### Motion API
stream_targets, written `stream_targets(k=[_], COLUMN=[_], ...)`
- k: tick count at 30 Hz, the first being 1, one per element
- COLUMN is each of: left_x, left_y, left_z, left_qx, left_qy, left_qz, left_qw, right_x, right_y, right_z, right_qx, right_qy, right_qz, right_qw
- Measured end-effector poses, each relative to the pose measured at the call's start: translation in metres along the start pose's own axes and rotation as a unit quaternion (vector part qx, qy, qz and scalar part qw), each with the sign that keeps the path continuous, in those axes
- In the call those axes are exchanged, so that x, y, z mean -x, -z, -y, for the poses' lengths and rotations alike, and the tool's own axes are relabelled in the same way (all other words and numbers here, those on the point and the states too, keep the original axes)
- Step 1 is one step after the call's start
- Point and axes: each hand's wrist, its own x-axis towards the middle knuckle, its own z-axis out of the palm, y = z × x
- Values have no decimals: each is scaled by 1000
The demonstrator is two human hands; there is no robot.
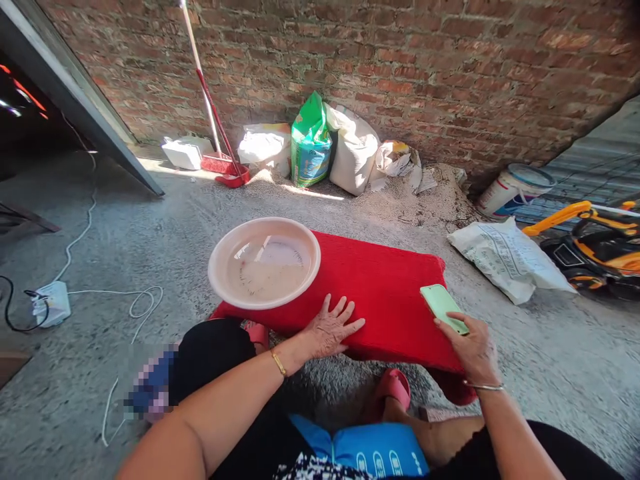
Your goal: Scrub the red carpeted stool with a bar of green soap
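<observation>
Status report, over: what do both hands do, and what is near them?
Left hand spread on red cloth. Right hand gripping green phone. Pale basin with clear liquid near left hand.

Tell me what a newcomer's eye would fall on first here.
The red cloth in the middle jumps out first, with a pale basin on its left end. Next come the hands: the left hand spread at the cloth's near edge, the right hand gripping a green phone at its right end. Behind, a green bag stands by the brick wall.
</observation>
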Motion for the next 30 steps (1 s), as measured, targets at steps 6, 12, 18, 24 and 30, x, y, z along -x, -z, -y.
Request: stream_targets(k=[6,12,18,24,30], left_x=[6,34,58,90,150], left_y=[15,47,47,118,170], left_z=[11,8,-27,-25,-36], left_qx=[44,44,50,237,436], left_qy=[13,103,-63,-85,-84], left_qz=[-56,-147,-183,-336,-396], left_qw=[997,983,980,908,804], right_x=[12,43,52,50,56], right_y=[-31,-65,-86,-100,-113], right_z=[59,110,169,220,254], right_qx=[-61,-49,-54,-45,5], right_qy=[68,74,76,14,20], right_qz=[58,125,109,127,201], right_qw=[994,988,990,991,979])
